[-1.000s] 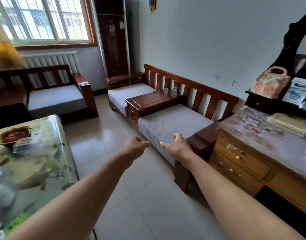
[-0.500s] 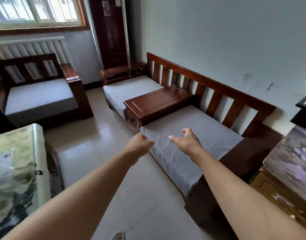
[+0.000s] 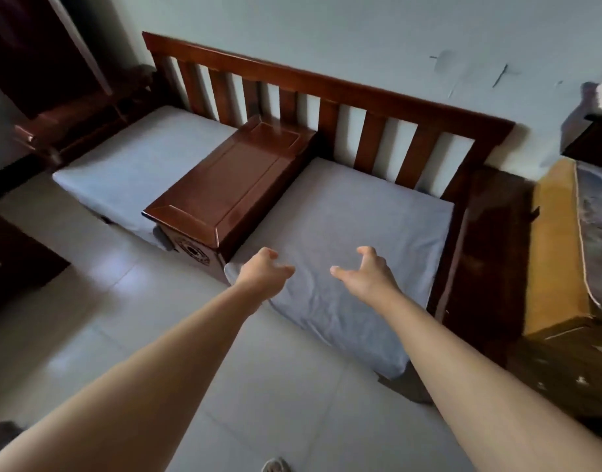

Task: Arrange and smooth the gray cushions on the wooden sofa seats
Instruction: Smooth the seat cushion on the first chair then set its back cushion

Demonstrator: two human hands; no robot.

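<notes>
1. My left hand [image 3: 263,272] is stretched forward over the near left corner of the right gray cushion [image 3: 354,233]; its fingers [image 3: 281,269] are loosely curled and hold nothing.
2. My right hand [image 3: 366,275] is beside it, over the front part of the same cushion; the fingers [image 3: 369,253] are spread and bent like a claw, also holding nothing.
3. I cannot tell if any fingertip already touches the fabric (both hands seem just above it, very close).
4. The right gray cushion lies on the right seat of the wooden sofa [image 3: 326,86], between the wooden middle box [image 3: 234,178] and the dark right armrest [image 3: 490,240]. Its back edge is against the slatted backrest, and its front edge hangs a little over the seat front, toward the floor [image 3: 88,301].
5. The fabric has small wrinkles near the front, just under and between my two hands; the back part looks flatter.
6. The left gray cushion [image 3: 136,172] lies on the other seat, at the far side of the middle box, well apart from both hands.
7. At the right of the sofa stands a yellow wooden cabinet [image 3: 555,253] with a patterned cover on top.
</notes>
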